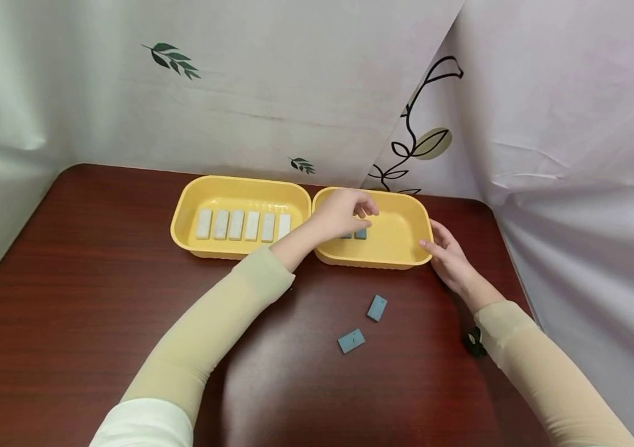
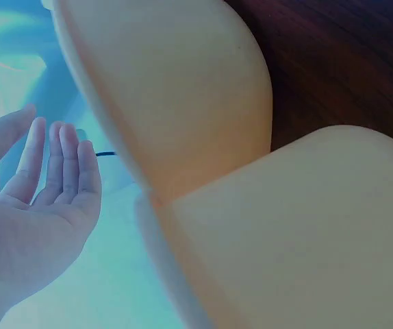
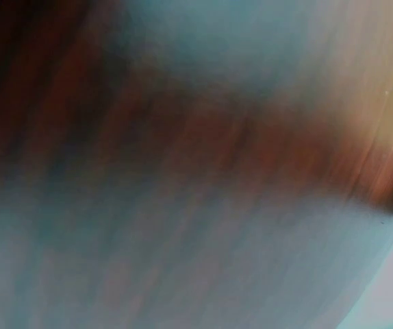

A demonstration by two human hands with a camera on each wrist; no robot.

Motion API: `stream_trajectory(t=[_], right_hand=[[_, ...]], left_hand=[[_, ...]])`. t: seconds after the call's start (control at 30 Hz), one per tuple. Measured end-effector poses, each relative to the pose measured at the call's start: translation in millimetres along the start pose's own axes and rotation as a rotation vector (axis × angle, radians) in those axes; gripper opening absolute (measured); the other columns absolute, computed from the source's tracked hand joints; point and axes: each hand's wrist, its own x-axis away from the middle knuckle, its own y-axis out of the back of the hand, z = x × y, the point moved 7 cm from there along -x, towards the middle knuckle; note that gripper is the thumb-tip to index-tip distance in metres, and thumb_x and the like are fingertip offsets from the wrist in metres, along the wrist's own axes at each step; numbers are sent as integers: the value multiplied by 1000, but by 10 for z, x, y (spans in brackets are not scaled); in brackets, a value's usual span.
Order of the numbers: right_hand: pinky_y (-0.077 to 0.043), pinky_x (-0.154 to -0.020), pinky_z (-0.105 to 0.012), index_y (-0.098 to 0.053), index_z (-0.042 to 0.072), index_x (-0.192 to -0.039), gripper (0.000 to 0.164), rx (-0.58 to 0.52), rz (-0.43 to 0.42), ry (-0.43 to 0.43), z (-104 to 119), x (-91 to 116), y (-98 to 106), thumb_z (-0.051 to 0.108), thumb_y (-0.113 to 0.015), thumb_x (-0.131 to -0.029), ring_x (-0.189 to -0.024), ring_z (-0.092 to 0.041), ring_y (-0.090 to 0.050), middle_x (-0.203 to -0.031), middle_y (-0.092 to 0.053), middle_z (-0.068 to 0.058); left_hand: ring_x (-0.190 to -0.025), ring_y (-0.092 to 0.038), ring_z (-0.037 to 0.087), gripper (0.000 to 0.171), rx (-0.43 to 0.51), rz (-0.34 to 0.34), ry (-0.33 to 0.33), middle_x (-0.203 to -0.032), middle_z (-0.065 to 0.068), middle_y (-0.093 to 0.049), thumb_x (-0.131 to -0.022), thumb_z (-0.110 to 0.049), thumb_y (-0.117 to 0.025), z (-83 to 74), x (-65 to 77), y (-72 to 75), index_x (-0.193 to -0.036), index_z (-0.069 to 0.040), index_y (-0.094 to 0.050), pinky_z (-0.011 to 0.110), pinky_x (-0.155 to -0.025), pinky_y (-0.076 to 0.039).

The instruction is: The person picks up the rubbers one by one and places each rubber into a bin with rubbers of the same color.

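My left hand (image 1: 341, 214) hovers over the left part of the right yellow tray (image 1: 397, 230). Its fingers are relaxed and slightly bent, with nothing between them; the left wrist view shows the same bare palm beside the tray walls. Just beneath its thumb, a blue block (image 1: 361, 234) lies in the tray beside another that the hand partly hides. My right hand (image 1: 451, 257) holds this tray by its right end, thumb over the rim and fingers along the outer wall. Two more blue blocks, one nearer the tray (image 1: 377, 308) and one closer to me (image 1: 351, 341), lie on the table.
A second yellow tray (image 1: 241, 186) stands end to end with the right one, holding a row of several white blocks (image 1: 236, 225). Both are near the back of the dark red wooden table (image 1: 99, 298). A pale curtain (image 1: 238, 105) with leaf prints hangs behind.
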Motion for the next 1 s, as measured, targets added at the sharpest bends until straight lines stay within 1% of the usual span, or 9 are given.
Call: stream_trajectory(t=[0.17,0.27,0.4,0.53,0.67,0.87,1.0], right_hand=[[-58,-91,-15,-50,23,-137,40,-9,-7,1,-1,2,5,-4,-52,-107,-112,-2,-63,-130,-58,9],[-58,-91,-15,-50,23,-137,40,-7,-8,-2,-3,3,10,-3,-52,-107,-112,-2,-63,-131,-57,10],[-58,-91,-15,-50,22,-138,40,-11,-4,-3,-2,0,7,-3,-52,-106,-112,-2,-63,-131,-57,10],[-58,-91,-15,-49,21,-138,40,-11,-3,-1,-3,-4,3,-3,-52,-106,-112,-3,-63,-131,-56,9],[-58,-92,-15,-48,21,-140,41,-3,-4,-5,-8,-8,6,-3,-52,-107,-113,-4,-62,-133,-54,7],[-58,-92,-15,-47,20,-141,41,1,-7,-11,-13,-12,16,-2,-52,-107,-114,-4,-62,-134,-53,7],[-58,-92,-15,-47,20,-142,42,7,-6,-2,-15,-21,19,-3,-51,-107,-114,-5,-62,-134,-54,7]], left_hand=[[-99,-73,22,18,52,5,-62,-113,12,-79,-95,-3,-74,-77,175,4,-113,-1,-77,29,-94,-59],[-99,-73,22,18,75,30,-74,-112,14,-79,-95,0,-74,-110,281,-31,-113,0,-76,27,-92,-60],[-96,-73,21,18,81,66,-94,-111,13,-78,-95,1,-74,-145,408,-90,-112,0,-76,25,-92,-61],[-93,-72,18,16,62,86,-129,-109,10,-78,-94,1,-74,-169,515,-147,-110,-2,-77,23,-92,-61],[-93,-72,15,16,25,101,-139,-109,5,-77,-95,-2,-76,-165,615,-211,-110,-7,-77,22,-92,-61],[-94,-70,14,17,-35,131,-160,-110,4,-78,-95,-5,-79,-195,759,-319,-112,-9,-76,27,-91,-61],[-93,-69,13,18,-28,166,-175,-109,5,-77,-95,-4,-79,-210,838,-404,-113,-7,-77,30,-90,-62]])
